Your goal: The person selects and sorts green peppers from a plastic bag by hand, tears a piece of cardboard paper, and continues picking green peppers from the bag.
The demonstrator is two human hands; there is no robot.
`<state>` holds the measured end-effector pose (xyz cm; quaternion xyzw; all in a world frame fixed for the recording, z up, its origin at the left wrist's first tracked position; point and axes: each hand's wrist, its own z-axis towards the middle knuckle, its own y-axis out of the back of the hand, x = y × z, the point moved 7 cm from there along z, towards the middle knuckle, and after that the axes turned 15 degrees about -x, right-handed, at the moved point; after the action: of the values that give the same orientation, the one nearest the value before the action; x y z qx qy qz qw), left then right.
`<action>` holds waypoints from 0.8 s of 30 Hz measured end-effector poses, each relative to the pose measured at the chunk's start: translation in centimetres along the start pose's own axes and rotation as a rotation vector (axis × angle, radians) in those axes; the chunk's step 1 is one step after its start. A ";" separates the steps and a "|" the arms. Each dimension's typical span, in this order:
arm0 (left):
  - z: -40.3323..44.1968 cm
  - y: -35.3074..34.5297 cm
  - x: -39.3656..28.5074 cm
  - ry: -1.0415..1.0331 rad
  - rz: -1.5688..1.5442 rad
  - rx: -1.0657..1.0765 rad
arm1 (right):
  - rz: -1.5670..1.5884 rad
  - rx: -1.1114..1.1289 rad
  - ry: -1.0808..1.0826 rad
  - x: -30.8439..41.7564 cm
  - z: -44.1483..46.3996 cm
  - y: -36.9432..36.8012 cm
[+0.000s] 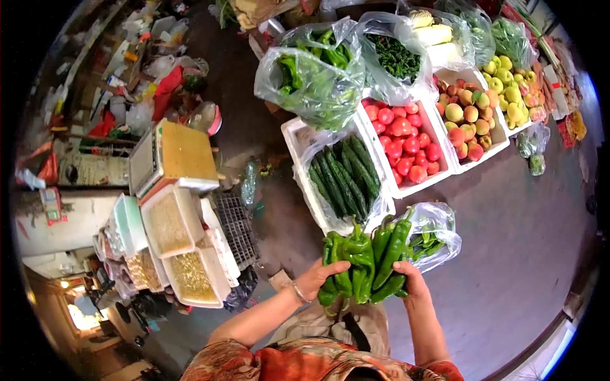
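Grn peppers [360,263], 6+ | in L hand [319,279], R hand [414,280] | 1 cuke box [298,167]

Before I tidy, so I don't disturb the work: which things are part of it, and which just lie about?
Job: green peppers, left hand, right hand, probably the large bag of peppers
Just about, it seems: cucumbers, tomatoes, peaches, black crate

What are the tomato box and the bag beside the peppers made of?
Tomato box: probably matte white foam, judging by its thick, pale walls. Bag beside the peppers: likely thin, glossy clear plastic, given its see-through, crinkled film.
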<state>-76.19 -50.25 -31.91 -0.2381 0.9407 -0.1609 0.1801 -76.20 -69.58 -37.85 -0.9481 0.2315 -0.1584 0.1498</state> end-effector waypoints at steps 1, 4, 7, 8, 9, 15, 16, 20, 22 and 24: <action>0.8 -0.6 -0.8 0.014 0.017 0.021 | 0.017 -0.001 0.014 1.4 -0.2 -0.4; 0.5 -4.8 -6.7 -0.132 0.087 0.079 | -0.026 0.018 0.155 7.3 -1.6 -3.9; 1.9 -7.0 -13.9 -0.397 0.257 0.171 | -0.045 0.159 0.394 14.8 -3.0 -10.5; 2.2 -7.5 -16.9 -0.501 0.346 0.179 | -0.083 0.215 0.498 17.4 -3.4 -12.7; 2.1 -8.3 -20.2 -0.493 0.280 0.199 | -0.103 0.212 0.590 20.1 -4.0 -14.7; -4.0 -15.8 -44.0 -0.935 0.430 0.704 | -0.231 0.253 1.114 34.6 -4.4 -29.7; -3.0 -15.1 -47.1 -1.010 0.546 0.632 | -0.250 0.267 1.170 36.0 -4.0 -32.5; 1.7 -12.6 -57.6 -1.400 0.873 0.565 | -0.336 0.303 1.244 38.6 1.0 -41.3; 7.4 -8.3 -59.0 -1.217 0.779 0.428 | -0.377 0.299 1.189 38.2 5.5 -43.7; 12.1 -4.3 -58.0 -0.930 0.617 0.224 | -0.417 0.285 1.081 36.9 11.1 -43.9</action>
<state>-21.82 -27.11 -25.74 0.0225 0.7657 -0.0780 0.6380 -23.76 -47.96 -23.65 -0.7291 0.0605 -0.6740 0.1025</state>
